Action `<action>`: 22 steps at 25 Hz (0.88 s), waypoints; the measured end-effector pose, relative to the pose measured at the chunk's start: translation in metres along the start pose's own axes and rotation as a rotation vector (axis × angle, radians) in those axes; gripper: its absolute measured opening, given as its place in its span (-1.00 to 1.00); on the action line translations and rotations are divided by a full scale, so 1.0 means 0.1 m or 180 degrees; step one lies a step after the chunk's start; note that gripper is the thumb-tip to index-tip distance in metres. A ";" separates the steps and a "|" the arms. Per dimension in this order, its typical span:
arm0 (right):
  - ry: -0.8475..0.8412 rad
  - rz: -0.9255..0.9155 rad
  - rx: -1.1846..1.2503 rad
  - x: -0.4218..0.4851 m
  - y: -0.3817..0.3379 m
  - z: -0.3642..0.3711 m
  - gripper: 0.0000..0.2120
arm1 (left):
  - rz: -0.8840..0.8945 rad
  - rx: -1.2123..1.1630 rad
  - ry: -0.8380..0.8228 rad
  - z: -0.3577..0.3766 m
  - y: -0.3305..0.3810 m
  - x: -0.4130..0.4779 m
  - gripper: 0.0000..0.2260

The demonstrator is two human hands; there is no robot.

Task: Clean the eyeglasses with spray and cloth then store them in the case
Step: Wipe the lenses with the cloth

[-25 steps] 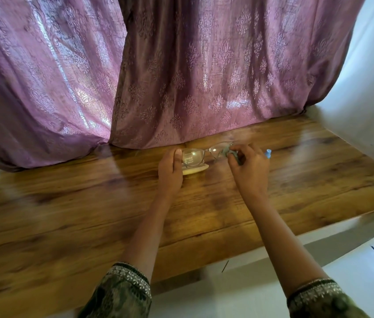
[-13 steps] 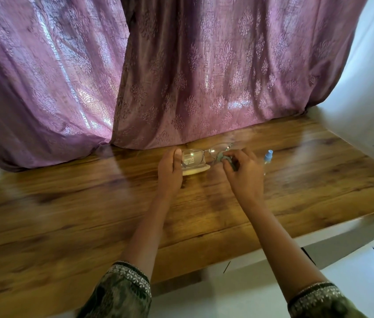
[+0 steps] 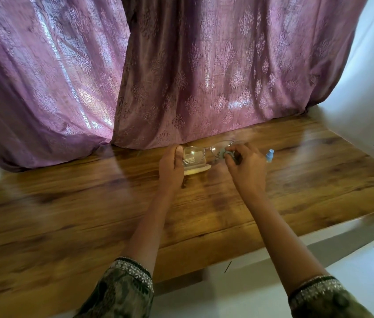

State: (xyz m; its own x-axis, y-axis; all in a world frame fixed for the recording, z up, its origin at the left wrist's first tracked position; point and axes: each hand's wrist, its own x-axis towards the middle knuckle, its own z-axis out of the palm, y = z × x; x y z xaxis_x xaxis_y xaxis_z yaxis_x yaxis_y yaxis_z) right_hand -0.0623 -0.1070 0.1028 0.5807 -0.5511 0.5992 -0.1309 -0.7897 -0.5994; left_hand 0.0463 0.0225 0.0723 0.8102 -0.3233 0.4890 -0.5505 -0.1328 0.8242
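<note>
The thin-framed eyeglasses (image 3: 201, 153) are held up over the far middle of the wooden table (image 3: 89, 214). My left hand (image 3: 171, 167) grips their left end beside one lens. My right hand (image 3: 244, 167) pinches a small grey-green cloth (image 3: 224, 153) against the other lens. A cream-coloured case (image 3: 196, 170) lies on the table just under the glasses, partly hidden by my left hand. A small spray bottle (image 3: 269, 156) with a blue cap stands right behind my right hand, mostly hidden.
Purple patterned curtains (image 3: 181, 76) hang along the table's back edge, close behind the glasses. A white wall (image 3: 369, 99) borders the right side. The table's front edge (image 3: 204, 255) runs near my sleeves.
My right hand has shifted slightly with the cloth on the right lens. The glasses and my left hand stay almost in place.
</note>
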 end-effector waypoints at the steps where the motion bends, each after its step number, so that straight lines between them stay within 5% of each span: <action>1: 0.0038 0.0099 -0.0009 0.07 0.03 -0.01 -0.85 | -0.0010 0.0012 0.0017 0.00 0.00 0.01 -0.77; 9: -0.0173 -0.0101 0.0078 -0.05 -0.07 0.05 -0.86 | -0.0022 0.0060 0.0028 0.02 0.02 0.03 -0.77; 15: 0.0062 0.0264 -0.0085 0.21 -0.01 -0.02 -0.87 | -0.0009 0.0027 -0.0013 0.03 0.06 0.01 -0.78; 22: -0.0202 -0.0162 0.0043 -0.05 -0.10 0.04 -0.87 | 0.0113 -0.0057 0.0052 0.02 0.02 0.02 -0.77</action>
State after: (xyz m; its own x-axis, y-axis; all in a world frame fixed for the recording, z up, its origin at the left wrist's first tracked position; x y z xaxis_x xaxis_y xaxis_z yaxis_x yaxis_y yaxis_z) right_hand -0.0611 -0.0956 0.1037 0.6361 -0.4919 0.5945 -0.0893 -0.8122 -0.5765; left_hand 0.0469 0.0197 0.0742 0.7935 -0.3121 0.5225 -0.5753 -0.1047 0.8112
